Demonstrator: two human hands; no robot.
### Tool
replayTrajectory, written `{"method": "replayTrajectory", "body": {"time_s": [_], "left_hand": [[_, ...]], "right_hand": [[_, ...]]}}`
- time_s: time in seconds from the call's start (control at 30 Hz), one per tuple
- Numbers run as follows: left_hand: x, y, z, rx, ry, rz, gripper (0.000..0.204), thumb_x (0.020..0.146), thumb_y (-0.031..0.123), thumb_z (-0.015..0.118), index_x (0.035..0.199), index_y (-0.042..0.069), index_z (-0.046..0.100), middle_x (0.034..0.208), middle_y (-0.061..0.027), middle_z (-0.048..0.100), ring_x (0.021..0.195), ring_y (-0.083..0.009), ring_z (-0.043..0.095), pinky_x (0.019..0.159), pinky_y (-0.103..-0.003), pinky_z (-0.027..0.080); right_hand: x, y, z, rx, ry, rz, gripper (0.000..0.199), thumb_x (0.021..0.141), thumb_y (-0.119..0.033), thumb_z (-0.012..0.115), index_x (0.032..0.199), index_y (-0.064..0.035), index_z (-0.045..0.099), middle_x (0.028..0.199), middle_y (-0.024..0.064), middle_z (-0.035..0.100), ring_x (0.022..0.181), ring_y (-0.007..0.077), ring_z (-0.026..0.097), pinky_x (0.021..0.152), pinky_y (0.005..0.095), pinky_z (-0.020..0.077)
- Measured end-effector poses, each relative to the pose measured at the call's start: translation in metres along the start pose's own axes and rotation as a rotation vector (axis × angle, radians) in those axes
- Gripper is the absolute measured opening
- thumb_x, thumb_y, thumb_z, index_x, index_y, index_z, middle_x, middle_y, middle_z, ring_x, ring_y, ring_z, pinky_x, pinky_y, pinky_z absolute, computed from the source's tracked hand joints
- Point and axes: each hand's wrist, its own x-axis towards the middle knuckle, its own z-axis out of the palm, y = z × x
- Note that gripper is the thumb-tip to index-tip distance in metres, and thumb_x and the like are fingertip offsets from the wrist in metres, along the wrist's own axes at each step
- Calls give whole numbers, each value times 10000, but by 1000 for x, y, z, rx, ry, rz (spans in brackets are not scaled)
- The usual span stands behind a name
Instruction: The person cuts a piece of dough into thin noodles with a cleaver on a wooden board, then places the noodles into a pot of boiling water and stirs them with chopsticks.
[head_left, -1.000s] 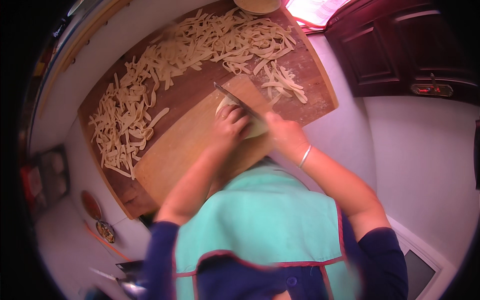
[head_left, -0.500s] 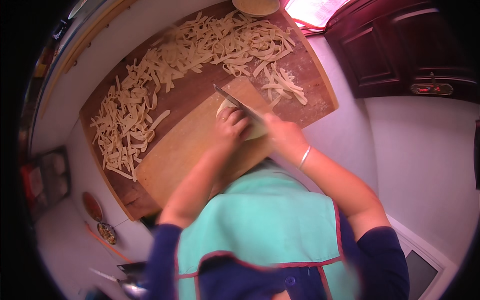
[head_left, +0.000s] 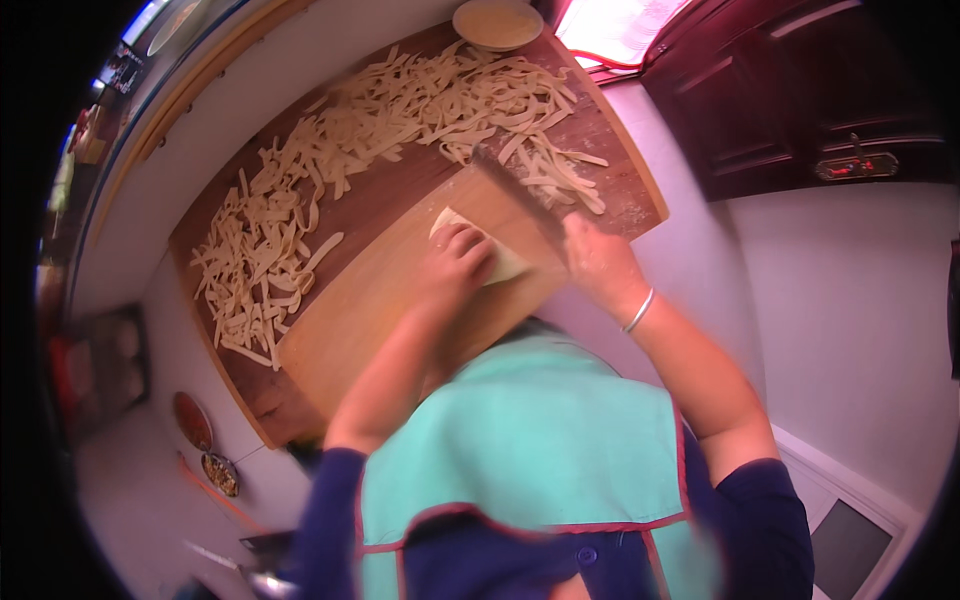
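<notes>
My left hand [head_left: 462,258] rests with curled fingers on a pale, flat piece of dough [head_left: 508,266], pressing it to a light wooden cutting board [head_left: 365,295]. In my right hand [head_left: 602,262] is a kitchen knife [head_left: 520,194], its handle wrapped by my fingers. The blade is blurred and points up and left, apart from the dough, over the board's right end. Cut noodles [head_left: 385,115], wide and floury, lie heaped beyond the board in a curve from left to right. My left palm hides part of the dough.
Under the board is a dark wooden table [head_left: 625,190] dusted with flour. A round pale bowl [head_left: 498,45] stands at its far edge. Dark panelled woodwork [head_left: 790,110] with a metal fitting rises at the right, beside a pale wall [head_left: 840,290].
My right hand has carried the knife rightward, off the dough, to the board's right end. My left hand stays on the dough, now showing more of its upper tip. The view has shifted slightly.
</notes>
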Motion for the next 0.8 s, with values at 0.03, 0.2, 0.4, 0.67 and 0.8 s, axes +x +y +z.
{"method": "replayTrajectory", "body": {"time_s": [0.03,0.2,0.4,0.67,0.8], "left_hand": [[0,-2,3,0,7,11,203,678,117,721,868,107,651,964,-52,600,969,-265,559,828,-395,470],[-6,-6,5,16,23,12,229,673,135,728,889,106,659,983,-53,606,985,-267,556,846,-395,463],[-7,-6,3,-12,9,0,235,667,130,729,890,106,660,988,-50,607,998,-273,549,846,-393,463],[-4,-8,7,-11,20,17,221,664,130,727,873,111,654,969,-45,604,982,-271,554,836,-387,469],[-8,-12,11,-45,51,10,207,668,116,715,864,112,649,954,-72,598,944,-275,570,798,-394,485]], "right_hand": [[-5,-10,7,13,-40,-10,82,846,-59,436,913,-33,398,812,214,571,672,406,589,559,475,474],[-17,-37,8,62,-153,-25,86,832,-47,422,909,-21,396,804,231,561,667,421,581,555,479,473],[-7,-37,6,62,-250,-35,96,823,-33,430,910,-14,393,809,240,561,680,425,580,560,477,474],[5,-28,31,89,-127,84,106,831,-42,435,929,-21,402,859,231,576,719,436,575,588,488,468],[-2,-35,5,107,-181,-2,93,850,-79,420,932,-36,412,838,233,571,713,447,562,594,508,453]]}}
